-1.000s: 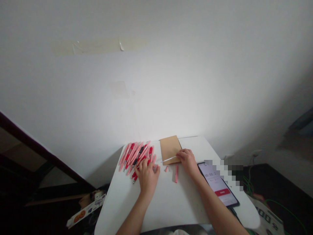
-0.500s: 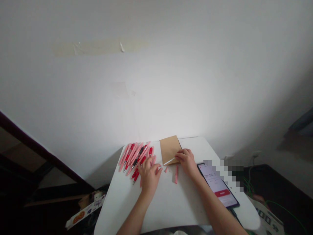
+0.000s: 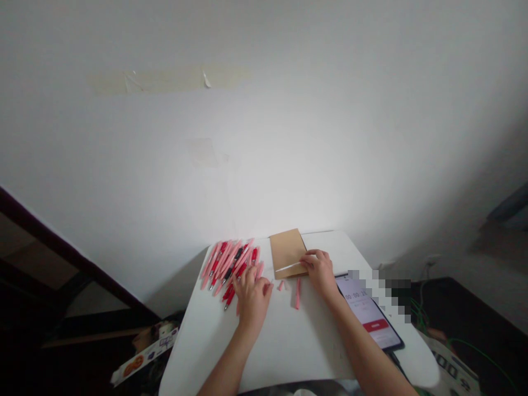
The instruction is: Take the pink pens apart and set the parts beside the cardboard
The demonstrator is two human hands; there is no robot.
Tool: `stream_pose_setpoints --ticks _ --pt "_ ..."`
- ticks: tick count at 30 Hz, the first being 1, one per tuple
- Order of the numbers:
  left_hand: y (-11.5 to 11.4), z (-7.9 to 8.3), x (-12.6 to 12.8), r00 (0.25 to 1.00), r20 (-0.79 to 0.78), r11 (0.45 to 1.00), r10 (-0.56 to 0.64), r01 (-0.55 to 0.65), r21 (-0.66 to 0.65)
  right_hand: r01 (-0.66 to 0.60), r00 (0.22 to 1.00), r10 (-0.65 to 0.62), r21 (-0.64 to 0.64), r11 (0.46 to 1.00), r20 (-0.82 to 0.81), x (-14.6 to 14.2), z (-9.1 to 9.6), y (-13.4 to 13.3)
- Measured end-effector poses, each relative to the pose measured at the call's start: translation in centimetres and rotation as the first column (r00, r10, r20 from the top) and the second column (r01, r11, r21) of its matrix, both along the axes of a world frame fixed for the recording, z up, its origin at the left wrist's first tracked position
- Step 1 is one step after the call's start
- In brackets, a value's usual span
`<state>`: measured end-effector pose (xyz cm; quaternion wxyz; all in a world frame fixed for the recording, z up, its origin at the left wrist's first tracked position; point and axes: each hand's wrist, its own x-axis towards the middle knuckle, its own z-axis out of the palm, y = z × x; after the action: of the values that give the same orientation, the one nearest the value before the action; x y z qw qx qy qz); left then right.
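Pointing leftward, the white rod (image 3: pixel 289 267) runs nearly crosswise.

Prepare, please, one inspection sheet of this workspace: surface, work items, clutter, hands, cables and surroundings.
Surface: white table, standing by the wall.
Work items: pile of pink, red and black pens at left; thin white rod crossing a flat brown rectangle in view; loose pink tube; small pink piece.
Clutter: phone with timer display at right.
Hands: right hand holds the rod; left hand is beside the pens, its grip unclear.
Cables: dark cable near the phone; green cables beyond the table, right.
Surroundings: yellowish strip on the wall; printed white item low at left.
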<state>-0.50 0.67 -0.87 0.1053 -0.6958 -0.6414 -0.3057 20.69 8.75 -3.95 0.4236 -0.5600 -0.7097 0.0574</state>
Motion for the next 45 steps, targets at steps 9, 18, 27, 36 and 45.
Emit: stream_pose_setpoints --ticks 9,18,27,36,45 --pt "0.0 -0.4 0.3 0.994 -0.111 0.999 -0.005 -0.001 -0.054 0.023 1.000 -0.023 -0.030 0.999 0.016 0.0 0.2 -0.1" --pt "0.0 -0.2 0.3 0.997 -0.072 0.998 -0.019 0.015 -0.058 0.052 0.998 -0.051 -0.036 0.998 0.030 0.1 -0.2 0.2" --pt "0.1 -0.1 0.4 0.998 -0.062 0.999 -0.010 0.008 -0.034 0.042 0.999 -0.041 -0.006 0.999 0.017 0.2 -0.3 0.3" --pt "0.3 -0.4 0.1 0.999 0.003 0.999 -0.034 0.034 -0.003 -0.035 0.996 0.029 0.076 0.996 0.081 -0.3 0.6 -0.4" --pt "0.2 -0.6 0.1 0.993 0.063 0.995 -0.102 0.102 -0.002 -0.175 0.978 0.158 0.132 0.976 0.133 -1.0 1.3 -1.0"
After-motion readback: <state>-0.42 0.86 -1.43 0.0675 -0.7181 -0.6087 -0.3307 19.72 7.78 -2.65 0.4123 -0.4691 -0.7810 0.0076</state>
